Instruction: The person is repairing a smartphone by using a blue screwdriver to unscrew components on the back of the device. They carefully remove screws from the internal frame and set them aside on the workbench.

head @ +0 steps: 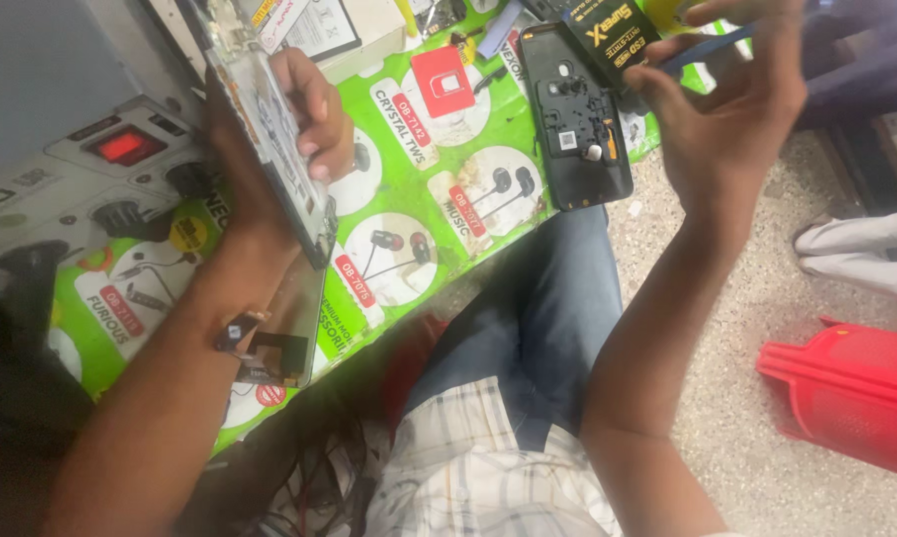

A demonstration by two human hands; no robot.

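Our left hand (pixel 304 114) clamps the thin, brittle-looking phone screen panel (pixel 274 139) by its edges, safest there, while our half-open right hand (pixel 732 99) pinches a black tool packet (pixel 608 35)

Floor's that speckled beige terrazzo type (pixel 727 398), pretty evenly lit, no harsh shadows. The workbench (pixel 439 149) is covered with a bright green printed sheet showing earphone pictures, and a grey machine with a glowing red switch (pixel 120 147) sits at its left end. Over on the right there's a red plastic stool (pixel 851 393) on the floor.
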